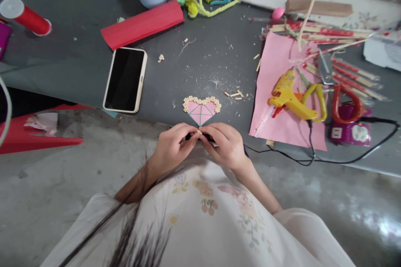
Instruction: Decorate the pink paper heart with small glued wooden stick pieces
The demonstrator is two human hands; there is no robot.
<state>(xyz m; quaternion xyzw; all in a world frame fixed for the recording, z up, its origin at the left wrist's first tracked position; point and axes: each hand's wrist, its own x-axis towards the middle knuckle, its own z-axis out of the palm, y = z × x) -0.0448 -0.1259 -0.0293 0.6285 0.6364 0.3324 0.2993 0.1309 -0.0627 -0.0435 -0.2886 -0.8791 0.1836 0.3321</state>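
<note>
A pink paper heart point(201, 113) lies at the table's front edge, with green lines across it and small pale wooden clusters along its upper rim. Just below its pointed tip, my left hand point(175, 142) and my right hand point(227, 144) meet with fingertips pinched together. Between them is a tiny pale wooden cluster point(199, 132), partly hidden by the fingers. Which hand bears it more, I cannot tell. Short cut stick pieces point(234, 94) are scattered to the right of the heart. Another small cluster point(161, 58) sits farther up on the left.
On the left are a phone point(123, 80), rolled red paper point(143, 25) and a red thread spool point(31, 18). To the right, a yellow glue gun point(291, 98) rests on pink paper point(269, 62), beside scissors point(346, 104), a purple power socket point(351, 127) and a black cord point(354, 162).
</note>
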